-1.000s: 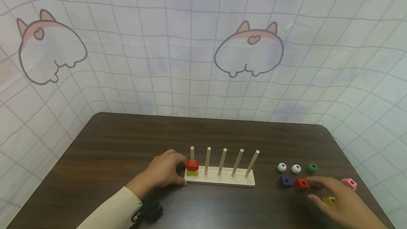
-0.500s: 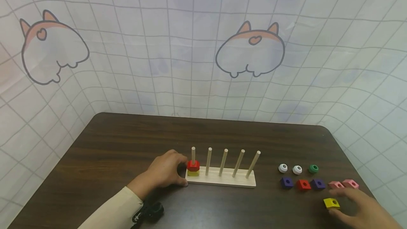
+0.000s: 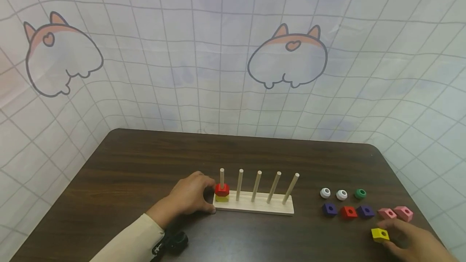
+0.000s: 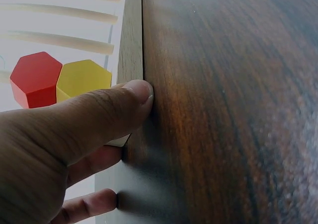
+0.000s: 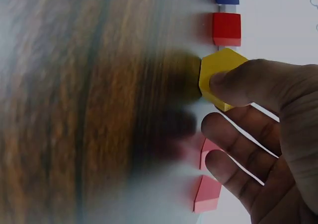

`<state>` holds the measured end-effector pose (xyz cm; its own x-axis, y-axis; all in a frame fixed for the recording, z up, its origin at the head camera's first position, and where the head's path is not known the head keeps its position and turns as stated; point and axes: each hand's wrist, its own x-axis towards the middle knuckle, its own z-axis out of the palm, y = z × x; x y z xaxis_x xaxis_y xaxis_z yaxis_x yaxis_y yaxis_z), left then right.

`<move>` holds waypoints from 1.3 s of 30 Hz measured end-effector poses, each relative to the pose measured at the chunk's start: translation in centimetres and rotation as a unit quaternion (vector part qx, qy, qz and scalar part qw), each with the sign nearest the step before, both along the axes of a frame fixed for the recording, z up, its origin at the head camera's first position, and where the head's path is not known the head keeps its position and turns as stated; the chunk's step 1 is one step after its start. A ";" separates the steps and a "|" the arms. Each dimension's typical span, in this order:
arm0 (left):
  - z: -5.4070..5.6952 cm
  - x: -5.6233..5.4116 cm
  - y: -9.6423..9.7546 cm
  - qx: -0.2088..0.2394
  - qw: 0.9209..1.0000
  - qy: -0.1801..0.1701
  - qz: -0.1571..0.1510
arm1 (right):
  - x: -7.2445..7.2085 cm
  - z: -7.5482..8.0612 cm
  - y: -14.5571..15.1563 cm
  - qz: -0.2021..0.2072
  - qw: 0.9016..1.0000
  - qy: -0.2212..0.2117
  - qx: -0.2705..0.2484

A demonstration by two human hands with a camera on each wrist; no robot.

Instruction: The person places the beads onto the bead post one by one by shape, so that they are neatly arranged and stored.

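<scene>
My left hand [image 3: 191, 194] grips the left end of a wooden peg board [image 3: 255, 205]. In the left wrist view its thumb [image 4: 124, 102] lies along the board's edge. On the leftmost peg, a red hexagonal block [image 3: 222, 189] sits on top of a yellow one [image 3: 221, 199]; the other pegs are bare. At the right side my right hand [image 3: 415, 237] pinches a yellow block with a hole [image 3: 378, 235]. The right wrist view shows the thumb [image 5: 231, 87] across this hexagonal block [image 5: 213, 67], its other fingers spread below.
Behind the right hand lie two purple blocks [image 3: 329, 209], a red block [image 3: 348, 212] and two pink blocks [image 3: 403, 213]. Farther back are two white beads [image 3: 325, 193] and a green bead [image 3: 360, 193]. A black device [image 3: 171, 244] is at the left wrist.
My right hand has moved to the right and nearer, uncovering the purple and pink blocks, and now pinches the yellow block. The left hand stays on the peg board.
</scene>
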<state>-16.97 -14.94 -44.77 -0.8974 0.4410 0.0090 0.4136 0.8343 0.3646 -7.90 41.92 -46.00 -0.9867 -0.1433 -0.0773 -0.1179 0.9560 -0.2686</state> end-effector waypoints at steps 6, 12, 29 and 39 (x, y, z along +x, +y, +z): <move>-0.1 0.0 0.0 0.004 1.000 0.002 -0.001 | -0.3 0.7 -1.6 0.007 1.000 0.016 -0.019; -0.1 0.1 0.0 0.006 1.000 0.004 -0.001 | -0.5 1.0 -3.1 0.089 0.981 0.137 -0.106; 0.2 0.2 0.0 0.009 1.000 -0.004 0.006 | -3.1 4.9 -9.0 0.160 0.952 0.208 -0.158; 0.4 0.2 0.0 0.005 1.000 -0.007 0.008 | -4.0 7.1 -11.4 0.160 0.949 0.203 -0.178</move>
